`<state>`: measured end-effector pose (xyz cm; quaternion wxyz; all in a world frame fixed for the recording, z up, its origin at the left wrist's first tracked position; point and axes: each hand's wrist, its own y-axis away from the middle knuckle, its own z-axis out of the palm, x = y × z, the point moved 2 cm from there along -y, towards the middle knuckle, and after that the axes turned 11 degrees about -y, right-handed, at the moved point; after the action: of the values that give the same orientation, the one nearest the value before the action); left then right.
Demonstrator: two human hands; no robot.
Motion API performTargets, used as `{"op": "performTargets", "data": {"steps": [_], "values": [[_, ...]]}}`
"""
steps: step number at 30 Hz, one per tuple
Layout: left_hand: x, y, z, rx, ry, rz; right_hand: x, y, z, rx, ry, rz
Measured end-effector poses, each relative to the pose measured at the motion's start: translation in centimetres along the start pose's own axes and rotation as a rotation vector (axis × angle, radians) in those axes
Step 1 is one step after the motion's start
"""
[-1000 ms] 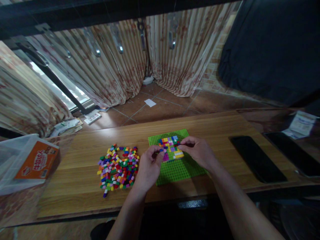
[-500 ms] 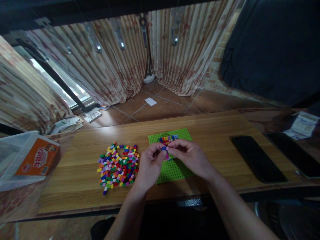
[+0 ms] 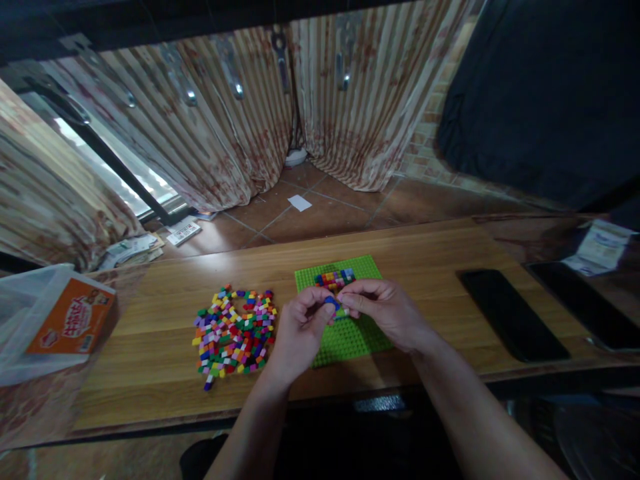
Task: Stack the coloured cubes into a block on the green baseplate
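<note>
Over the green studded baseplate (image 3: 355, 340) my two hands meet, fingertips almost touching. My left hand (image 3: 303, 327) pinches a small blue toy brick (image 3: 331, 302) between thumb and forefinger. Close beside it, my right hand (image 3: 383, 308) is closed in a pinch; what sits in its fingertips is too small and covered to name. Rows of multicoloured bricks (image 3: 335, 277) stand on the baseplate just beyond my fingers, partly hidden by them. To the left of my left hand, a loose pile of small coloured bricks (image 3: 235, 333) is spread on the wooden table (image 3: 165, 287).
A clear plastic box with an orange label (image 3: 70, 317) stands at the far left. Two dark flat panels, one nearer (image 3: 513, 313) and one farther right (image 3: 585, 303), lie on the right. Papers (image 3: 133, 252) rest beyond the table's left end.
The fingertips of my right hand have drawn slightly apart from the blue brick, and more of the brick shows. My left hand keeps its pinch. The view has shifted a little.
</note>
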<state>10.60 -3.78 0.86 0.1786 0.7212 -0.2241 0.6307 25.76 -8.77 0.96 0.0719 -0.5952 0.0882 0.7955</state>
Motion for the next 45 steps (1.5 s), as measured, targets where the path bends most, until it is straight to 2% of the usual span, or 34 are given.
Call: {"op": "performTargets", "data": {"steps": [5,9,13,17,22,45], "values": [[-0.2,-0.2,-0.3,0.036,0.076,-0.068,-0.4,-0.3,-1.9,0.14,0.006,-0.031],[-0.5,-0.4,-0.3,0.062,0.114,-0.107,-0.9,-0.4,-4.1,0.229,0.179,-0.045],[-0.8,-0.6,-0.2,0.099,0.103,-0.116,-0.5,-0.3,-5.2,0.244,0.383,-0.063],[-1.3,-0.7,-0.4,0.137,0.073,-0.12,0.2,-0.5,-4.9,0.199,0.522,-0.083],[-1.6,-0.8,-0.6,0.148,0.032,-0.134,0.5,-0.7,-4.5,0.193,0.558,-0.088],[-1.6,-0.7,-0.5,0.142,0.018,-0.14,1.3,-1.1,-3.9,0.222,0.451,-0.101]]}}
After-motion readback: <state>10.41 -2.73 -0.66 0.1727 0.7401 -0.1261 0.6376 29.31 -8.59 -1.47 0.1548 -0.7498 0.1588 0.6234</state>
